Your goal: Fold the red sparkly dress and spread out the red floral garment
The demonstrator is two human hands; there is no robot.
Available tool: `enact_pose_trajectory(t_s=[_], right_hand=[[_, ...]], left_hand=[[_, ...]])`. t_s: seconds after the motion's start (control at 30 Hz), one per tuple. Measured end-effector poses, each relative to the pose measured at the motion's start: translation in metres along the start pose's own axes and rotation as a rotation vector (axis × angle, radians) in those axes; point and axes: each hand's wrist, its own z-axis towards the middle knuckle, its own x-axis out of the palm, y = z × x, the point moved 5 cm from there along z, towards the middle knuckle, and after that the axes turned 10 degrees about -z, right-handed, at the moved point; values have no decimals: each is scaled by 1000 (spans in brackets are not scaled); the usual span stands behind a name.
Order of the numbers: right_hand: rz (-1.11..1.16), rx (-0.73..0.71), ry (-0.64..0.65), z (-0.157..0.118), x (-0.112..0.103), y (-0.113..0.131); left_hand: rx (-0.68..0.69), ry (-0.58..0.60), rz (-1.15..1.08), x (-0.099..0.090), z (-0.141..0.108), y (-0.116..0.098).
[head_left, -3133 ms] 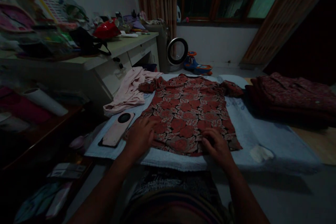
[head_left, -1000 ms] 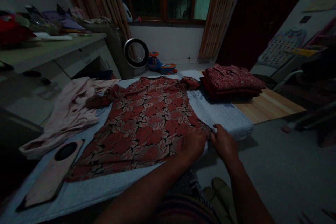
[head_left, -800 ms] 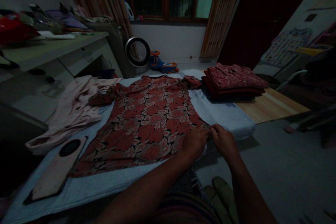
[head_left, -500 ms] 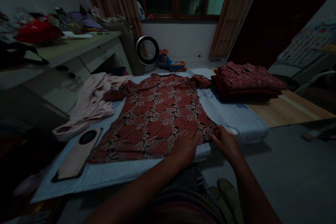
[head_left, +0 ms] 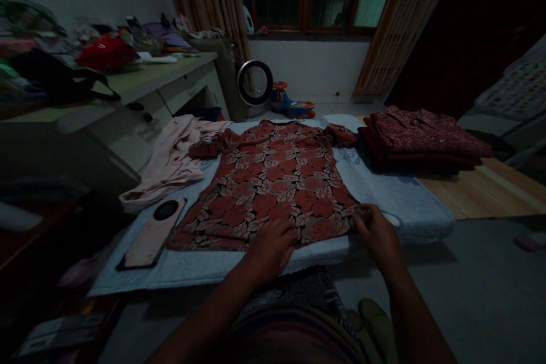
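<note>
A red and grey floral short-sleeved shirt [head_left: 277, 182] lies spread flat, its neckline at the far side and its hem toward me. My right hand [head_left: 379, 236] pinches the hem's right corner between thumb and fingers. At the middle of the hem, my left hand [head_left: 271, 247] has its fingers curled and closed on the fabric edge. Beneath the shirt is a pale blue towel-like cover [head_left: 205, 273]. A crumpled pink garment [head_left: 170, 162] rests beside the left sleeve.
A flat pinkish case with a black round part [head_left: 149, 239] lies left of the shirt. Folded dark red clothes [head_left: 422, 136] are stacked at right on a wooden board [head_left: 490, 187]. A cluttered desk [head_left: 140, 88] stands at left, with a ride-on toy [head_left: 292, 103] beyond the bed.
My left hand has moved left along the hem, away from my right hand. My right hand stays at the hem's corner. The view has turned slightly left.
</note>
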Motion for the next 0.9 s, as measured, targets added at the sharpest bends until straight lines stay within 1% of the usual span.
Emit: enact_pose_trajectory(t_s=[0.07,0.1,0.23,0.3,0.4,0.43,0.47,0.57,0.6,0.67,0.77,0.9], right_hand=[[-73,2,-48,2,-6,-4],[-131,-7,-48,3,-7,-6],[-354,-49,43,5,-2,-12],[-394,-60,17,5,-3,-10],[-397,-126,-82,7,-5,0],[-392,-160,-88,7,-4,4],[-386,-198,-69,7,-1,8],[-394,-269,57,7,10,14],[-405,-270,91,7,12,14],[-428,-250,116,8,14,15],[-411,-250,88,13,12,20],[-225,-368,8,25,18,34]], left_hand=[[-23,-28,-34,-11,-9,11],[-45,-36,-42,-16,-14,17],[-139,-22,-37,-30,-33,42],[-163,-28,-31,-35,-41,52],[-200,-40,-5,-43,-50,63],[-213,-40,11,-45,-53,66],[-231,-44,33,-48,-55,69],[-278,-78,87,-55,-60,76],[-286,-90,88,-57,-61,77],[-287,-111,64,-61,-63,78],[-285,-132,45,-65,-67,80],[-298,-176,125,-65,-76,85]])
